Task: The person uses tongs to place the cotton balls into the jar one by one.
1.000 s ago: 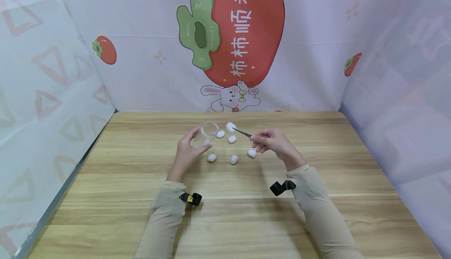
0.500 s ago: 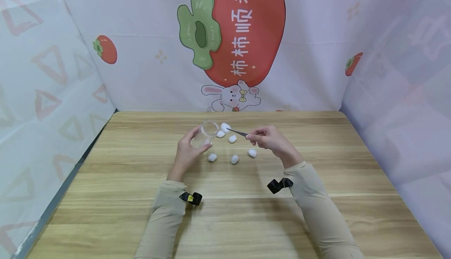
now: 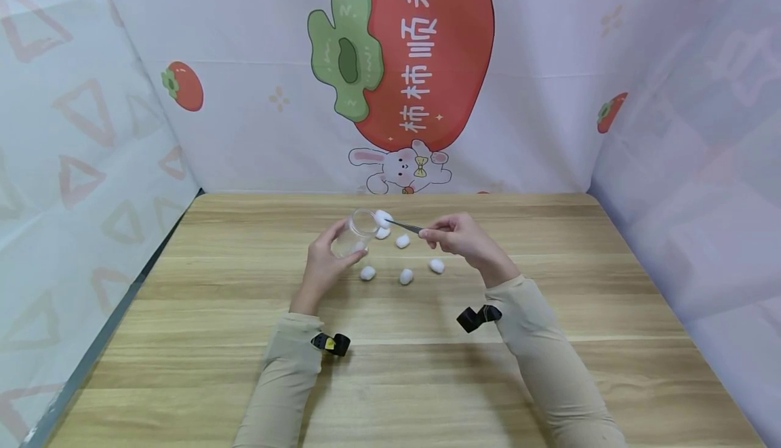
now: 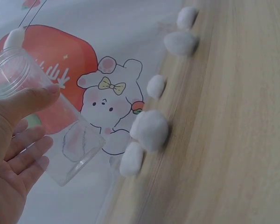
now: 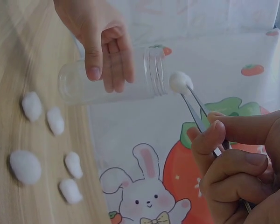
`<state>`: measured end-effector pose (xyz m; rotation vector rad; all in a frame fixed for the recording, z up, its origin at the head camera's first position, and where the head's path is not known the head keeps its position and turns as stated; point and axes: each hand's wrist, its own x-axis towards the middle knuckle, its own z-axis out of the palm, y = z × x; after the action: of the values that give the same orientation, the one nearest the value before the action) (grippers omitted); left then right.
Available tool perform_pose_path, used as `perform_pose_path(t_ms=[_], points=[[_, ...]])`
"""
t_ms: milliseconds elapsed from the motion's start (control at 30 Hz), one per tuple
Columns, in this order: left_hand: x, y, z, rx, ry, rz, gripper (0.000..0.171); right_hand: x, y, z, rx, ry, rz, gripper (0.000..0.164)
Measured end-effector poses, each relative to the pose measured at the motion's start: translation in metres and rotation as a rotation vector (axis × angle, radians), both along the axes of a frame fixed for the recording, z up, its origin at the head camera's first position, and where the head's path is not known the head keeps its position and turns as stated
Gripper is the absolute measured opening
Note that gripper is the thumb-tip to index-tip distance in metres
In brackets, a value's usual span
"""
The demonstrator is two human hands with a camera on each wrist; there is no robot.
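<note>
The left hand (image 3: 326, 258) grips a clear jar (image 3: 354, 236), tilted so that its open mouth leans toward one o'clock in the head view. The right hand (image 3: 454, 236) pinches tweezers (image 3: 403, 226), whose tips hold a cotton ball (image 5: 180, 83). That ball has come across toward nine o'clock while the jar has stayed put. It is now just beside the mouth, on its three o'clock side, and still outside; whether it touches the rim I cannot tell. The wrist views show no cotton inside the jar.

Around them on the desk (image 3: 390, 380) lie loose balls, from the jar: two near three o'clock (image 3: 403, 240), one between three and four (image 3: 436, 266), one at four (image 3: 406, 276), one at five (image 3: 367, 273). The nearest lies close by the held ball, crowding that side. More white shows through the jar's wall. Beyond, at twelve, hangs a printed curtain (image 3: 537, 129).
</note>
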<state>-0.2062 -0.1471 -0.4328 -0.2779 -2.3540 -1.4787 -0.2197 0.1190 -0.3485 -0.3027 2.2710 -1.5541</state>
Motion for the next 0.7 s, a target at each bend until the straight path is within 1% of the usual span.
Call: perform_pose_path(t_ms=[300,500,700], points=[[0.001,0.001,0.002,-0.006,-0.007,-0.010,0.066,-0.001,-0.007,0.000,-0.003,0.005,0.010,0.023],[0.002,0.002,0.003,-0.008,-0.002,-0.008,0.067,-0.001,-0.012,0.000,0.007,0.012,0.001,0.021],[0.002,0.003,0.003,-0.010,0.002,-0.008,0.066,-0.001,-0.014,-0.001,0.011,0.001,-0.001,0.021]])
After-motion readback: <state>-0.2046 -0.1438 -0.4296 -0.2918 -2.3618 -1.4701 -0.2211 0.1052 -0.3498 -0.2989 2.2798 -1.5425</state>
